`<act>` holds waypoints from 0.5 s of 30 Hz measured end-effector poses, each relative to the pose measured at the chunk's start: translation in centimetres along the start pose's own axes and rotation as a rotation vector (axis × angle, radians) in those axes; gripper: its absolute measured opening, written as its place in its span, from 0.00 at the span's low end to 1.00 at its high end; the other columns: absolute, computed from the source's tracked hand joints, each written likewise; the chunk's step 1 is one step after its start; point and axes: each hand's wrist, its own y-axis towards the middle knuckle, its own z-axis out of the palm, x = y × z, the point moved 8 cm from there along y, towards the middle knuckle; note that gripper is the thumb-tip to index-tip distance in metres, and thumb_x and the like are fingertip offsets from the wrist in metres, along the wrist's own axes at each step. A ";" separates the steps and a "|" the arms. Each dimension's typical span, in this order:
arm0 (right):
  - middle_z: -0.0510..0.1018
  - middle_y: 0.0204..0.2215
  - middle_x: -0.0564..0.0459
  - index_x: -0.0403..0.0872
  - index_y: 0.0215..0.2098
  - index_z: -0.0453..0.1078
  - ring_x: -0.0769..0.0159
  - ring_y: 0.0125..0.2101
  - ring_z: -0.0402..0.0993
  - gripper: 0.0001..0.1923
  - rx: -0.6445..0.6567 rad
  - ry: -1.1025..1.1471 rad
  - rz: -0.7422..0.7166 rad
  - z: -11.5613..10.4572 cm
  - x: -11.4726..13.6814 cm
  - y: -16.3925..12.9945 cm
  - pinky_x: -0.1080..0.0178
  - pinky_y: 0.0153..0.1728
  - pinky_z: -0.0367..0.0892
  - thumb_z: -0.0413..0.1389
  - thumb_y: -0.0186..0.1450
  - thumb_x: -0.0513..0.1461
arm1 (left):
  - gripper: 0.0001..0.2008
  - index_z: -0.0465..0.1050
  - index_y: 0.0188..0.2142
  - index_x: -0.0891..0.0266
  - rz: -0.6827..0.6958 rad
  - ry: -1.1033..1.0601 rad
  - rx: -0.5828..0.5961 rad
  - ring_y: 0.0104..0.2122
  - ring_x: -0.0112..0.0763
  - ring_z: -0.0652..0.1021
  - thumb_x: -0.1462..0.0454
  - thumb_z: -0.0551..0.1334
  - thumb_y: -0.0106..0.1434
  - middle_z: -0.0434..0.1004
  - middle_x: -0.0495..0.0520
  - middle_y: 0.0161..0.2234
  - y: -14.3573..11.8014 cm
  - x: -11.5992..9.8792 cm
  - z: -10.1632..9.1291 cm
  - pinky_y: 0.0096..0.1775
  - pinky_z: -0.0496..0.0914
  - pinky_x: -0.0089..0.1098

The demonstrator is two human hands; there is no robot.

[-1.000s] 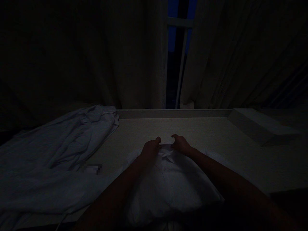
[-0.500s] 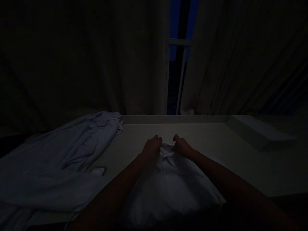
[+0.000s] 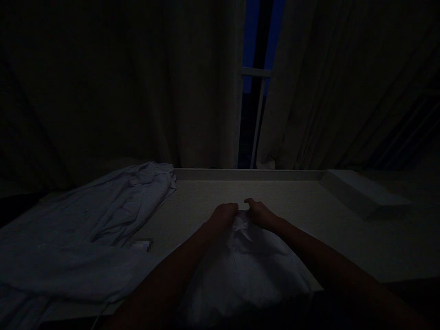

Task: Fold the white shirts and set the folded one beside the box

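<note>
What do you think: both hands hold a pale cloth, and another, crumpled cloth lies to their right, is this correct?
One detail is wrong: in the head view, the crumpled cloth lies to the left, not to the right. The left hand and right hand do hold the pale cloth.

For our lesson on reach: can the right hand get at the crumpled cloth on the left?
Likely not: the left arm lies between, and the right hand seems to grip the white cloth.

The near cloth (image 3: 247,275) is greyish white, the left cloth (image 3: 85,268) bluish grey, both plain. The table (image 3: 199,192) looks dull beige, the right box (image 3: 364,192) pale grey, the far curtains (image 3: 202,91) dark brown, the window (image 3: 250,27) between them deep blue and black.
</note>
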 end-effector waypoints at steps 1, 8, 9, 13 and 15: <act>0.79 0.34 0.48 0.40 0.59 0.57 0.64 0.34 0.75 0.32 -0.010 -0.008 0.026 0.1 -0.2 -0.1 0.68 0.31 0.60 0.57 0.58 0.31 | 0.08 0.74 0.37 0.61 -0.001 0.007 0.000 0.38 0.41 0.78 0.67 0.57 0.62 0.78 0.61 0.37 0.1 0.0 -0.1 0.39 0.66 0.34; 0.79 0.33 0.49 0.41 0.55 0.60 0.65 0.34 0.75 0.28 -0.073 0.080 0.101 0.0 -0.9 -0.4 0.68 0.31 0.61 0.59 0.56 0.31 | 0.08 0.74 0.38 0.62 -0.019 0.056 -0.004 0.41 0.41 0.78 0.68 0.57 0.62 0.78 0.62 0.38 0.2 0.4 -0.5 0.43 0.67 0.35; 0.79 0.33 0.49 0.41 0.55 0.61 0.65 0.34 0.75 0.27 -0.065 0.079 0.083 0.0 -0.9 -0.4 0.68 0.32 0.61 0.59 0.57 0.31 | 0.08 0.74 0.39 0.62 -0.015 0.065 -0.004 0.41 0.41 0.78 0.68 0.57 0.62 0.78 0.62 0.38 0.2 0.5 -0.5 0.43 0.67 0.34; 0.79 0.34 0.49 0.42 0.55 0.63 0.66 0.34 0.75 0.22 -0.053 0.047 0.034 -0.1 -0.9 -0.4 0.68 0.34 0.61 0.54 0.61 0.31 | 0.09 0.73 0.40 0.62 0.008 0.091 -0.016 0.40 0.39 0.78 0.68 0.55 0.64 0.77 0.61 0.40 0.3 0.6 -0.7 0.42 0.67 0.34; 0.79 0.35 0.49 0.43 0.53 0.65 0.67 0.35 0.74 0.19 -0.064 0.027 0.024 -0.3 -0.8 -0.4 0.68 0.35 0.61 0.53 0.63 0.33 | 0.10 0.72 0.42 0.61 0.024 0.098 -0.026 0.39 0.39 0.78 0.68 0.54 0.65 0.76 0.60 0.40 0.5 0.4 -0.9 0.41 0.66 0.34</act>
